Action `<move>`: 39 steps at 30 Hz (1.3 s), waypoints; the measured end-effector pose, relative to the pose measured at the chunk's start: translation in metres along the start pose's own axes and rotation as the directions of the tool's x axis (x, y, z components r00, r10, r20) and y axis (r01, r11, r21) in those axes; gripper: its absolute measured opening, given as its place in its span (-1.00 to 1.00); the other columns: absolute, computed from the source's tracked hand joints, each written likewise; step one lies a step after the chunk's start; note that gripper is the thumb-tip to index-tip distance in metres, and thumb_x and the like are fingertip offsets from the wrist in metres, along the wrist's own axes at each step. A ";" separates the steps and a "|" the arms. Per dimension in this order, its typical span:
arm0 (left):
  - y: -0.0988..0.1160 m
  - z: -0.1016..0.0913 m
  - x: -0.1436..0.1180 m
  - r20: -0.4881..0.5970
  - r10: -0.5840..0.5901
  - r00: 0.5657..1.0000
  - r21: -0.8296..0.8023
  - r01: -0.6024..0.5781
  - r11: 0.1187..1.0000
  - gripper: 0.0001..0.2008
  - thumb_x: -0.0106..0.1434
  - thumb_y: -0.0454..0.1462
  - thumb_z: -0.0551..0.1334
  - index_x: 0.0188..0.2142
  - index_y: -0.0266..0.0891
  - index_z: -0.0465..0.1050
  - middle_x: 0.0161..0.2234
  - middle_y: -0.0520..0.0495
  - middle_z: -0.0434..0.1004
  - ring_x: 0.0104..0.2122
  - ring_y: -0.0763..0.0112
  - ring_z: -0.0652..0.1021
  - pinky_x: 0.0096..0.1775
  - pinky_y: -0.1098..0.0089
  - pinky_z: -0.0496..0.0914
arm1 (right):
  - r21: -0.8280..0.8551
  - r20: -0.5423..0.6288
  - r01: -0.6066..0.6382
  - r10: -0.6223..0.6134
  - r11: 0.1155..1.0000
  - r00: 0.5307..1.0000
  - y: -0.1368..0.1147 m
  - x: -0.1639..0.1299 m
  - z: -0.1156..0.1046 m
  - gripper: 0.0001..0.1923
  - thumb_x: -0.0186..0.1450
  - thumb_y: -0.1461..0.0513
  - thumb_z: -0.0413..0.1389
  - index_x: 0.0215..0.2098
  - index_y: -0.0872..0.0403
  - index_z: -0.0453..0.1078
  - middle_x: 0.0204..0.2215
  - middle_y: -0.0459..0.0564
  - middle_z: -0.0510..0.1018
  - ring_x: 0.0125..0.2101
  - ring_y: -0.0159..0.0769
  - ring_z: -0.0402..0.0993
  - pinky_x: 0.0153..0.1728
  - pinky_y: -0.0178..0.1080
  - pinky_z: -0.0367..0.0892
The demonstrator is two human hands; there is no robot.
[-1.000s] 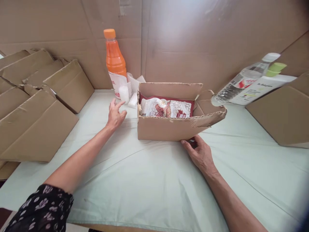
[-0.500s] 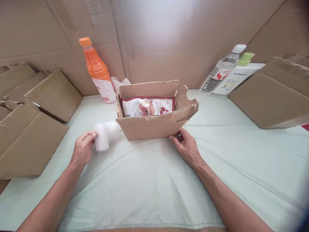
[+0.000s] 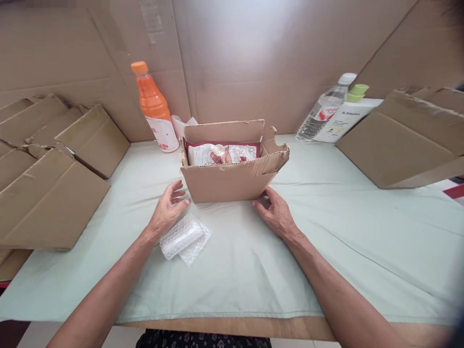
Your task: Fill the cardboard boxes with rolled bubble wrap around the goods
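An open cardboard box (image 3: 226,186) stands upright in the middle of the cloth, its flaps raised. Inside it lies a printed packet (image 3: 224,153) with a red edge and a butterfly-like picture. My left hand (image 3: 168,208) is beside the box's lower left corner, fingers spread and holding nothing. My right hand (image 3: 277,210) rests at the lower right corner, thumb and fingers apart, touching the box or very close to it. Folded bubble wrap (image 3: 184,238) lies on the cloth in front of the box, just right of my left wrist.
An orange drink bottle (image 3: 154,108) stands behind left, with more bubble wrap (image 3: 183,124) near it. Several cardboard boxes (image 3: 50,203) crowd the left. At right are a clear bottle (image 3: 322,108), a white bottle with green cap (image 3: 350,118) and another cardboard box (image 3: 398,140). Cardboard walls (image 3: 232,87) rise behind.
My left hand has let go of the bubble wrap, now lying in front of the box, and has moved right toward the box. My right hand stays at the box's right corner. The view has shifted slightly.
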State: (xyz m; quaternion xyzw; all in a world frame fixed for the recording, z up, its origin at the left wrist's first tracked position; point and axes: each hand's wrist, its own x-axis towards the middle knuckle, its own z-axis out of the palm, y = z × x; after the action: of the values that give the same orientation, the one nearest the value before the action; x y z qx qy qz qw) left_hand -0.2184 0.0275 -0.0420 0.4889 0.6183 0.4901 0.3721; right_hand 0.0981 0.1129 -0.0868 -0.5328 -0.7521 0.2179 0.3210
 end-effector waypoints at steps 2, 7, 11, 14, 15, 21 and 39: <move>-0.003 0.010 0.002 0.069 0.059 0.996 -0.037 -0.056 0.998 -0.30 0.09 -0.10 0.34 0.20 -0.26 0.28 0.22 -0.33 0.39 0.11 0.06 0.49 0.07 0.10 0.42 | -0.028 0.027 0.027 -0.027 0.999 0.999 0.002 -0.001 -0.002 -0.46 0.18 0.03 0.09 0.05 0.14 0.39 -0.13 0.19 0.61 -0.15 0.00 0.51 -0.09 0.01 0.37; -0.012 0.013 0.000 0.019 0.053 0.998 -0.005 -0.053 0.999 -0.44 0.13 -0.17 0.32 0.13 -0.20 0.38 0.09 -0.19 0.48 -0.10 0.26 0.53 -0.09 0.25 0.44 | -0.041 0.037 0.047 -0.045 0.998 0.998 -0.005 -0.003 -0.001 -0.49 0.22 -0.01 0.09 0.03 0.11 0.38 -0.17 0.16 0.62 -0.25 -0.05 0.50 -0.18 -0.06 0.35; -0.016 0.007 0.006 0.010 0.006 1.000 -0.084 -0.005 0.996 -0.49 0.09 -0.17 0.34 0.05 -0.22 0.44 -0.03 -0.12 0.50 -0.30 0.38 0.51 -0.22 0.33 0.43 | -0.063 0.016 -0.054 0.055 0.997 0.998 -0.019 0.005 0.000 -0.63 0.28 -0.01 0.02 -0.17 0.08 0.40 -0.29 0.12 0.61 -0.35 -0.12 0.49 -0.27 -0.14 0.31; -0.019 0.003 0.012 0.032 0.014 0.999 -0.218 -0.007 0.976 -0.46 0.09 -0.17 0.38 0.08 -0.22 0.43 -0.01 -0.14 0.51 -0.20 0.30 0.56 -0.12 0.29 0.45 | -0.137 0.070 -0.089 0.100 0.987 0.993 -0.031 0.022 -0.004 -0.66 0.30 -0.01 0.02 -0.22 0.07 0.40 -0.27 0.12 0.63 -0.37 -0.13 0.49 -0.29 -0.17 0.28; -0.021 0.002 0.014 0.028 0.022 0.999 -0.246 -0.015 0.969 -0.45 0.10 -0.17 0.39 0.09 -0.22 0.43 0.01 -0.15 0.52 -0.14 0.27 0.57 -0.07 0.27 0.45 | -0.167 0.095 -0.091 0.107 0.982 0.990 -0.035 0.029 -0.005 -0.67 0.31 0.00 0.03 -0.20 0.07 0.41 -0.25 0.12 0.64 -0.36 -0.13 0.50 -0.29 -0.17 0.27; -0.041 -0.006 0.028 -0.043 0.071 0.997 -0.372 -0.082 0.925 -0.23 0.06 -0.16 0.43 0.25 -0.10 0.29 0.31 -0.20 0.30 0.16 0.09 0.49 0.21 0.11 0.32 | -0.252 0.103 -0.080 0.109 0.964 0.989 -0.054 0.070 0.019 -0.70 0.32 0.06 0.05 -0.13 0.08 0.44 -0.30 0.09 0.65 -0.32 -0.11 0.52 -0.27 -0.19 0.26; -0.046 -0.018 0.031 0.177 0.037 0.984 -0.250 0.008 0.968 -0.09 0.09 -0.10 0.44 0.38 -0.19 0.15 0.24 -0.31 0.42 0.29 -0.02 0.38 0.32 -0.03 0.17 | -0.254 -0.028 -0.032 0.026 0.967 0.999 -0.027 0.082 0.057 -0.64 0.33 0.13 -0.07 -0.12 0.11 0.50 -0.23 0.14 0.64 -0.24 -0.08 0.49 -0.16 -0.11 0.33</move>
State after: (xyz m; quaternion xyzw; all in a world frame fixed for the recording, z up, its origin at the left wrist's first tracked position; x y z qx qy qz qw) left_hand -0.2534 0.0510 -0.0817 0.4851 0.5120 0.5204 0.4812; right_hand 0.0210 0.1816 -0.0880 -0.5832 -0.7619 0.1179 0.2558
